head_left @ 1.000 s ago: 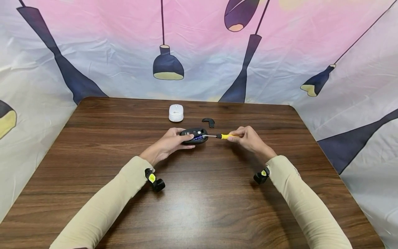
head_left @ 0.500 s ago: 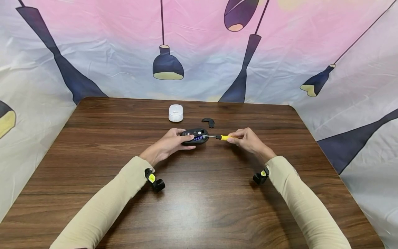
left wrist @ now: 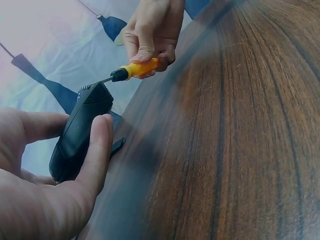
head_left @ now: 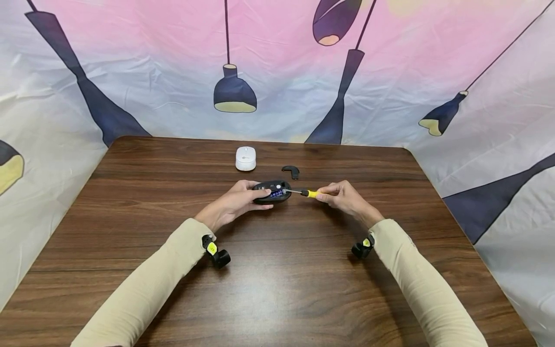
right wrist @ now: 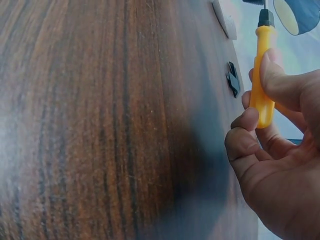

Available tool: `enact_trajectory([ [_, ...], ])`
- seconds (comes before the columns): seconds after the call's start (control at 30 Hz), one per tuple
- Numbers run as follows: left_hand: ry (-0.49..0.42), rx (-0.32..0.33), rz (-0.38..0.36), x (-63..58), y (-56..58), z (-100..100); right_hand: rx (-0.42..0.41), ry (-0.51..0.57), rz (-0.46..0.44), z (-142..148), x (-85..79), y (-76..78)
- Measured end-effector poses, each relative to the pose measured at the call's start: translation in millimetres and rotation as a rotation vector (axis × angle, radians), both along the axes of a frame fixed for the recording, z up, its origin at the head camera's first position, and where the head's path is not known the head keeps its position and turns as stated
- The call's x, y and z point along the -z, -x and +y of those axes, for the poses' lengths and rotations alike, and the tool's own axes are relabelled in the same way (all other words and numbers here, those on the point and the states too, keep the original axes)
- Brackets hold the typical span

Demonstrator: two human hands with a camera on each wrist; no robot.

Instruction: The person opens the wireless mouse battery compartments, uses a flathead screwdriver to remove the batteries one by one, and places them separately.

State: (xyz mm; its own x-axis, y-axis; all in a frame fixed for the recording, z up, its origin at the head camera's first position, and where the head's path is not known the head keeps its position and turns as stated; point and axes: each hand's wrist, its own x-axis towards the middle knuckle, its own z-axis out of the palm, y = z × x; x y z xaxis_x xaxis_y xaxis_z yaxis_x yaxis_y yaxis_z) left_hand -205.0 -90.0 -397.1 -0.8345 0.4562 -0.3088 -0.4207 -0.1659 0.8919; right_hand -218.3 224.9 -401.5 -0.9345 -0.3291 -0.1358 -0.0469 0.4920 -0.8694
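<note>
My left hand [head_left: 236, 200] grips a black computer mouse [head_left: 265, 187], its underside turned up. A blue battery [head_left: 276, 193] shows in the mouse's uncovered compartment. In the left wrist view the fingers and thumb clasp both sides of the mouse [left wrist: 80, 132]. My right hand [head_left: 347, 198] pinches the yellow handle of a screwdriver [head_left: 311, 193]. The metal shaft points left, and its tip reaches the right end of the battery compartment. In the right wrist view thumb and fingers are curled round the screwdriver [right wrist: 263, 80]. Whether the tip touches the battery is too small to tell.
Behind the mouse lies a curved black battery cover [head_left: 291, 171] on the brown wooden table [head_left: 277, 270]. A white mouse [head_left: 245, 158] stands near the table's back edge. A printed cloth [head_left: 173, 72] hangs behind the table.
The screwdriver's handle end has dropped slightly toward the table's front, with the right hand shifting along with it. The left hand and the black mouse stay almost in place.
</note>
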Motion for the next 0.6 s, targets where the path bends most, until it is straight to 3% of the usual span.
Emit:
enact_trajectory([
  [0.23, 0.009, -0.004, -0.008, 1.1, -0.2, 0.1, 0.0, -0.006, -0.009, 0.1, 0.2, -0.4],
  [0.6, 0.003, -0.008, -0.023, 4.4, 0.1, -2.0, -0.048, -0.119, 0.134, -0.5, -8.3, 1.1],
])
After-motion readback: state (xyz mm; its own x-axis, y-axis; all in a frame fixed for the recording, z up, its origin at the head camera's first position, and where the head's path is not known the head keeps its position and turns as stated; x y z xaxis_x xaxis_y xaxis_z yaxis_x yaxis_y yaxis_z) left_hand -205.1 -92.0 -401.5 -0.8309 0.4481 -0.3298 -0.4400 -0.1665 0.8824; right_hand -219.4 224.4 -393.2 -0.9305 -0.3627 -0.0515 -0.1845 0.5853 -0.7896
